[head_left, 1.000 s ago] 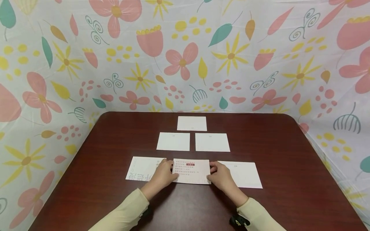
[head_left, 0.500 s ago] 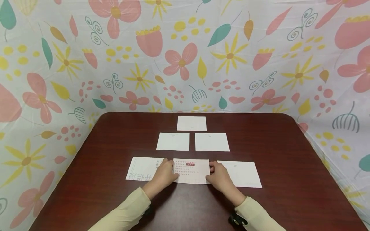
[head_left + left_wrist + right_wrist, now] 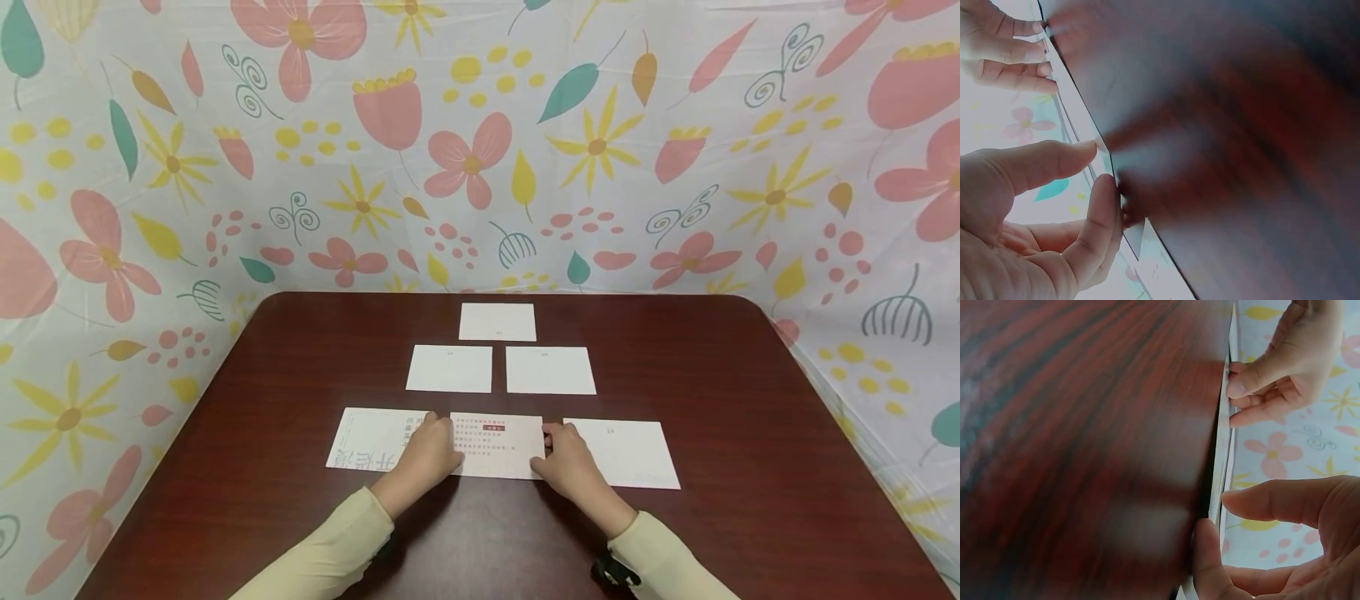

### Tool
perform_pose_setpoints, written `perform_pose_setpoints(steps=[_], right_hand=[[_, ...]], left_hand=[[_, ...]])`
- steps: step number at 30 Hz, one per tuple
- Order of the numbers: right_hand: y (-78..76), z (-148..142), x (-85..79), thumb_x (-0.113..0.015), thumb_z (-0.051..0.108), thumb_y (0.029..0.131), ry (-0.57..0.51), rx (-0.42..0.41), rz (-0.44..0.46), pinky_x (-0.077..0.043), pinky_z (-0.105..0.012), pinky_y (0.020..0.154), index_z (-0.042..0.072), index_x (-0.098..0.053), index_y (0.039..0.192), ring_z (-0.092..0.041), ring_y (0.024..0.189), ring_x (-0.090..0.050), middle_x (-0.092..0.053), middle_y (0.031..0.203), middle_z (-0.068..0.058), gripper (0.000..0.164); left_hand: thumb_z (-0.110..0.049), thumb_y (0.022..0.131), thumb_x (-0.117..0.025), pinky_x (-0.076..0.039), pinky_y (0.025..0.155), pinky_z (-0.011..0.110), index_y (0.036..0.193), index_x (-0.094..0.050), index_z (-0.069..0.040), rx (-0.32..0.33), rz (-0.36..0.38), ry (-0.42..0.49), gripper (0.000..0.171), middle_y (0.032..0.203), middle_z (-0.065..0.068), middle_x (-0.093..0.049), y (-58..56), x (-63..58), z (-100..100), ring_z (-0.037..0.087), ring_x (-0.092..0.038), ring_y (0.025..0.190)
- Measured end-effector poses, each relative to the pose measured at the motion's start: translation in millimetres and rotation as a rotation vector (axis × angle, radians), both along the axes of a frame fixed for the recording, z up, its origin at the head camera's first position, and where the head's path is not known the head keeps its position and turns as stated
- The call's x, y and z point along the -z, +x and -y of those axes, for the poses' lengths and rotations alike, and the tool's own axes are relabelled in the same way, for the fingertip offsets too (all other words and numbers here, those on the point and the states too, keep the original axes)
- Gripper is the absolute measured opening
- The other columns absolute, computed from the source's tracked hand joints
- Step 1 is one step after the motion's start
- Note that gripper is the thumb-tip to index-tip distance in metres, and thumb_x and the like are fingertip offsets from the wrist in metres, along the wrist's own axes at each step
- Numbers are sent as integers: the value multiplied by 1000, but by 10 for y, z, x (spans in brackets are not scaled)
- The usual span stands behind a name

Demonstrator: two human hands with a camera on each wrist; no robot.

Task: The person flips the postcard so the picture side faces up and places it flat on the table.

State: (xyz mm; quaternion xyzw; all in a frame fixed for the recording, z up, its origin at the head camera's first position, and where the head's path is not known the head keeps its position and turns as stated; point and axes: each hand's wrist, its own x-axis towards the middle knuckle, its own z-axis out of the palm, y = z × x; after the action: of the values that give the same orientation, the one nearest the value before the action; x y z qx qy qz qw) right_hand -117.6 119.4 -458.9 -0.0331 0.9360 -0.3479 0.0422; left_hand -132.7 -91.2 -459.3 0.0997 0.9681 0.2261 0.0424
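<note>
A pale card with lines of pink print and a dark red box (image 3: 495, 447) lies lengthwise in the middle of the nearest row in the head view. My left hand (image 3: 424, 450) pinches its left end between thumb and fingers. At the opposite end my right hand (image 3: 573, 468) holds it the same way. Seen edge-on in the right wrist view, the card (image 3: 1218, 469) is at or just above the table. Partly beneath my left hand is a white card with large grey characters (image 3: 367, 437). To the right of my right hand lies a nearly blank white card (image 3: 633, 452).
Two white cards, the left one (image 3: 450, 368) and the right one (image 3: 551, 371), form a row farther back. Another white card (image 3: 498, 322) lies behind them, near the far edge. Everything is on a dark brown table (image 3: 225, 500) backed by a flower-print cloth (image 3: 480, 150).
The right thumb has slid slightly left over the printed card, and the left hand has shifted slightly right. The other cards stay where they were.
</note>
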Motion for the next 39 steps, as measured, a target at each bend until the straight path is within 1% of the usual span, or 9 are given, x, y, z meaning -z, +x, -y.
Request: perform_pose_setpoints(steps=[9,16,18,22,25,30,33,36,39], right_hand=[[19,7,-37,-67,1,70,-2,2,17,-45,-33,64,-20,-54,118,-22,71,-49,-53,85,-15,53],[54,-36,-99,-71,2,75,-60,9,25,-46,-32,63,-17,-55,119,-19,71,-51,-54,88,-14,51],[58,-57,-115,-73,2,76,-88,13,19,-46,-31,61,-17,-55,119,-17,70,-53,-54,89,-15,50],[62,-114,-144,-72,0,78,-128,21,-1,-47,-28,58,-14,-56,120,-16,70,-55,-56,92,-15,47],[63,-175,-163,-70,-1,79,-165,27,-9,-47,-28,56,-13,-57,119,-17,73,-57,-57,94,-15,44],[65,-310,-170,-68,1,83,-206,52,-11,-50,-30,58,-10,-58,121,-23,80,-62,-60,97,-17,41],[67,-412,-155,-67,2,84,-203,76,-25,-51,-31,64,-8,-59,119,-25,82,-64,-62,97,-16,38],[70,-524,-145,-66,2,85,-200,99,-47,-52,-32,67,-8,-61,118,-28,84,-65,-63,97,-17,35],[77,-641,-145,-64,2,86,-190,110,-74,-53,-35,70,-10,-60,117,-32,86,-66,-63,97,-20,34]], left_hand=[[-6,70,-80,-54,63,36,101,-60,19,-12,-5,11,44,91,22,-56,12,21,-7,22,-55,64],[-7,73,-78,-56,71,40,113,-56,19,-12,-22,74,52,109,33,-55,71,-40,-26,34,-64,78],[-7,75,-78,-56,72,40,115,-56,18,-7,-27,103,52,110,32,-54,85,-62,-42,33,-64,77],[-8,78,-76,-55,72,39,116,-57,15,9,-35,156,48,103,23,-55,99,-90,-95,27,-61,75],[-9,80,-75,-54,72,38,115,-58,13,30,-52,189,44,99,19,-58,102,-104,-148,26,-61,79],[-9,84,-70,-50,65,32,115,-60,9,64,-75,262,38,93,15,-60,97,-139,-256,23,-61,78],[-7,85,-68,-49,64,27,116,-60,8,86,-79,325,36,92,12,-60,85,-160,-338,22,-61,78],[-5,86,-66,-50,66,24,118,-59,7,102,-57,393,35,93,10,-60,68,-167,-431,21,-61,81],[-3,86,-64,-50,66,22,119,-59,7,112,-13,464,35,95,11,-60,51,-165,-530,20,-61,83]])
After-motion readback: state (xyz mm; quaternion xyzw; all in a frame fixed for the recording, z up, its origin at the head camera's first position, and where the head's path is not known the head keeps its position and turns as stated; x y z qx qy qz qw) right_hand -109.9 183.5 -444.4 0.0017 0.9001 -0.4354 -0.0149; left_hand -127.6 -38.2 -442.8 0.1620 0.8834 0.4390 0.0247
